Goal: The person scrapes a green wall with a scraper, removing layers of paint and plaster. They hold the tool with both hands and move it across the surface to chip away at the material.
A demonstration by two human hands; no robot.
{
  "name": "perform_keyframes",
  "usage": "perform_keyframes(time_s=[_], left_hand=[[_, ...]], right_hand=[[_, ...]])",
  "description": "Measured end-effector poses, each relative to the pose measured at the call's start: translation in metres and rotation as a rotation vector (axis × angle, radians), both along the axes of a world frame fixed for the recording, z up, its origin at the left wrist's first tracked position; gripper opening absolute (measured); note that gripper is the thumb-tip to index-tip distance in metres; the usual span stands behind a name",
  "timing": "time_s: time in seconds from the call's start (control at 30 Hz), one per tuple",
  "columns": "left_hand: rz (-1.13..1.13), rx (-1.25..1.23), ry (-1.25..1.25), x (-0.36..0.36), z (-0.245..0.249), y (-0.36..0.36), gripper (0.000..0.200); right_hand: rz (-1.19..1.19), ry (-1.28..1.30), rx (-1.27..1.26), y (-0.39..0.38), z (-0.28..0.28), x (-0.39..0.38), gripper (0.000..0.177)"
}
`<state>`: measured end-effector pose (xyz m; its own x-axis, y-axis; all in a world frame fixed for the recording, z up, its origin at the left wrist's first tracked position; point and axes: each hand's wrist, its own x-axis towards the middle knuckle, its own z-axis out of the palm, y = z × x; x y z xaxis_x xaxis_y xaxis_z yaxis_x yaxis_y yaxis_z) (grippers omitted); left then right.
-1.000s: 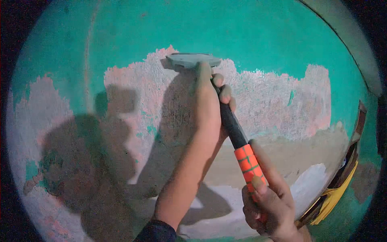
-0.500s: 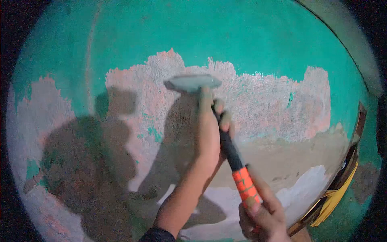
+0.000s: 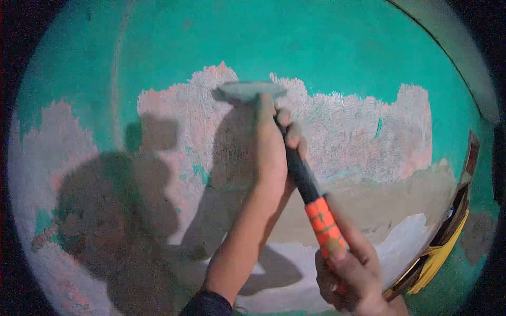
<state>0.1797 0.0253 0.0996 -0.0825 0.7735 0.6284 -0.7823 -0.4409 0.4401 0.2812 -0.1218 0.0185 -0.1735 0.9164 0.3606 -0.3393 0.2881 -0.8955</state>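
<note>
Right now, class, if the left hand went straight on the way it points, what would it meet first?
The left hand would first meet the scraper's broad head, right at its thumb tip. Beyond looks like green wall, though depth is unclear.

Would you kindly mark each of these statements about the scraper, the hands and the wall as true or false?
1. Both hands grip the scraper. True.
2. The left hand is on the orange grip. False: the right hand is.
3. Green paint lies above the pale patch. True.
4. The yellow item is at the view's left edge. False: it is towards the lower right.
</note>
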Motion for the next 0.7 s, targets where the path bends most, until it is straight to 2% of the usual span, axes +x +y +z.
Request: perform_keyframes(time_s=[0.1, 0.2, 0.23, 0.33, 0.37, 0.43, 0.57, 0.67, 0.7], left_hand=[[-0.001, 0.087, 0.001, -0.003, 0.008, 0.005, 0.030], [-0.023, -0.052, 0.039, -0.002, -0.020, -0.007, 0.027], [-0.082, -0.001, 0.039, -0.003, -0.025, -0.006, 0.026], [0.006, -0.002, 0.000, -0.001, -0.006, -0.006, 0.026], [0.020, 0.073, 0.008, -0.002, 0.001, 0.005, 0.028], [0.013, 0.044, -0.007, -0.001, 0.000, 0.003, 0.028], [-0.109, 0.002, -0.027, -0.002, -0.027, -0.001, 0.022], [0.004, -0.001, 0.014, -0.001, -0.013, 0.000, 0.028], [0.011, 0.038, 0.012, -0.003, -0.002, 0.005, 0.028]], right_hand=[[-0.015, 0.004, -0.052, -0.007, 0.017, -0.005, 0.068], [-0.030, 0.039, -0.077, -0.006, -0.011, -0.005, 0.069], [-0.036, 0.005, -0.015, -0.006, -0.014, -0.004, 0.066], [0.009, -0.121, 0.199, 0.003, -0.006, 0.005, 0.054], [0.016, -0.103, 0.170, 0.001, -0.001, 0.005, 0.054], [0.036, -0.067, 0.126, -0.004, 0.009, 0.004, 0.054], [0.037, -0.078, 0.086, -0.008, -0.015, 0.005, 0.053], [-0.041, 0.013, -0.030, -0.003, -0.007, -0.001, 0.070], [-0.020, 0.020, -0.030, -0.002, -0.001, -0.002, 0.071]])
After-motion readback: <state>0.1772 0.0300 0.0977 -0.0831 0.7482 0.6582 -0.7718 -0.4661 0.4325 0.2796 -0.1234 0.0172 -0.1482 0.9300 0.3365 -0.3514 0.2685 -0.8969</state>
